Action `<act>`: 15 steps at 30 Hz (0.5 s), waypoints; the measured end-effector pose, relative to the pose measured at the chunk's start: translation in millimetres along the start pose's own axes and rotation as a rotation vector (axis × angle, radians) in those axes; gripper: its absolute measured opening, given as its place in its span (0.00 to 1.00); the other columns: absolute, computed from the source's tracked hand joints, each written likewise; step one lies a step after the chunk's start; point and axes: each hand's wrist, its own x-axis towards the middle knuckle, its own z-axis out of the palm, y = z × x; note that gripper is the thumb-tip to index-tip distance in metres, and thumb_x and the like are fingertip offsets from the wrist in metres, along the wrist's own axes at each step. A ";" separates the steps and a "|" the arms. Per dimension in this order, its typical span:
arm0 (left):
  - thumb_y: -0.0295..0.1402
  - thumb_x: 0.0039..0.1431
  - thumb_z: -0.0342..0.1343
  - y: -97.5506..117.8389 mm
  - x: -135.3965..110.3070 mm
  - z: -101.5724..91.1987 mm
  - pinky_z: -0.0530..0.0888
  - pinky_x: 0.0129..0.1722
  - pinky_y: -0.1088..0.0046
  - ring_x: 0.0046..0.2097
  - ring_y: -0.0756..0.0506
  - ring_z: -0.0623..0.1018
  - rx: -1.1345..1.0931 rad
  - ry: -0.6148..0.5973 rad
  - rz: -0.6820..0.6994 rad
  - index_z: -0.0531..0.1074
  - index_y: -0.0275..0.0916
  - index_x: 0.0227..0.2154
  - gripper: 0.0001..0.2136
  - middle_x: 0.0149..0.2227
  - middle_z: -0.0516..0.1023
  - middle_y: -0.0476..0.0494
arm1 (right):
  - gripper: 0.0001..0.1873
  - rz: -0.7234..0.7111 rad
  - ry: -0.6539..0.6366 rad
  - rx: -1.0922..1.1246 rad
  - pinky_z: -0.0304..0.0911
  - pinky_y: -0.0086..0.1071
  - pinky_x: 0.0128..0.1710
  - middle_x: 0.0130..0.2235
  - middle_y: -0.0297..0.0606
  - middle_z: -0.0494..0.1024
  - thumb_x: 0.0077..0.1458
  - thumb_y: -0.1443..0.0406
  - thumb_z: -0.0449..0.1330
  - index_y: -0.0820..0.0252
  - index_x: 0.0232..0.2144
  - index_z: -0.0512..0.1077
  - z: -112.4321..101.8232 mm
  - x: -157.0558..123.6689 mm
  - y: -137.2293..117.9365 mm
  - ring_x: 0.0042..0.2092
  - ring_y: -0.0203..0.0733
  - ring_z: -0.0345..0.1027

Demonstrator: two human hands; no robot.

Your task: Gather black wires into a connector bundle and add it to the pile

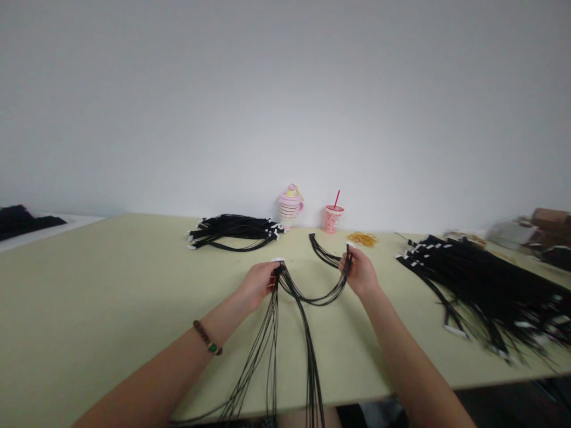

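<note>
My left hand (259, 284) and my right hand (360, 272) both grip a bundle of thin black cables (307, 300), with the hands a little apart. White connector ends (277, 260) stick out above my left fingers. Between the hands the cables sag in a loop, and a short arc (323, 251) rises behind my right hand. Long strands hang from my left hand toward the table's near edge and past it. A beaded bracelet (207, 337) circles my left wrist.
The pale yellow-green table (111, 285) holds a small black cable pile (234, 232) and a large one (477, 291), both with white ends. Behind are a pink-striped tumbler (289, 207), a pink cup with straw (333, 217) and rubber bands (363, 239). Boxes (551, 229) stand far right.
</note>
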 end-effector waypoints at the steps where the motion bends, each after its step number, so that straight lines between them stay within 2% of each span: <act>1: 0.33 0.61 0.51 2.3 1.2 -1.6 0.70 0.24 0.77 0.25 0.52 0.71 -0.025 0.028 0.027 0.68 0.32 0.33 0.08 0.29 0.70 0.49 | 0.12 0.002 0.043 0.040 0.61 0.23 0.21 0.28 0.32 0.68 0.60 0.61 0.51 0.66 0.35 0.66 -6.8 2.8 -5.2 0.23 0.29 0.61; 5: 0.33 0.61 0.51 11.7 1.8 -2.6 0.71 0.25 0.76 0.26 0.52 0.72 -0.146 0.101 0.170 0.68 0.32 0.32 0.08 0.29 0.71 0.49 | 0.11 0.037 0.169 0.193 0.60 0.22 0.20 0.29 0.32 0.68 0.61 0.61 0.51 0.66 0.36 0.66 -25.8 7.6 -19.8 0.23 0.28 0.60; 10: 0.31 0.64 0.45 19.1 -4.7 6.4 0.74 0.34 0.69 0.33 0.48 0.75 -0.259 0.050 0.298 0.67 0.34 0.31 0.09 0.29 0.74 0.46 | 0.10 0.105 0.218 0.308 0.61 0.23 0.21 0.30 0.34 0.68 0.60 0.62 0.51 0.66 0.37 0.66 -28.4 7.8 -18.7 0.24 0.29 0.62; 13: 0.33 0.63 0.44 18.8 -7.8 9.0 0.74 0.32 0.69 0.27 0.49 0.75 -0.265 0.031 0.331 0.64 0.36 0.30 0.08 0.23 0.72 0.49 | 0.10 0.121 0.224 0.358 0.61 0.23 0.21 0.30 0.33 0.68 0.60 0.63 0.52 0.66 0.37 0.66 -27.3 8.9 -16.2 0.24 0.29 0.62; 15: 0.36 0.62 0.47 17.7 -8.5 8.3 0.73 0.27 0.73 0.21 0.51 0.72 -0.254 0.015 0.332 0.63 0.37 0.29 0.08 0.18 0.68 0.54 | 0.10 0.108 0.222 0.391 0.61 0.23 0.21 0.30 0.33 0.68 0.60 0.62 0.52 0.66 0.37 0.66 -28.3 9.5 -16.6 0.24 0.29 0.62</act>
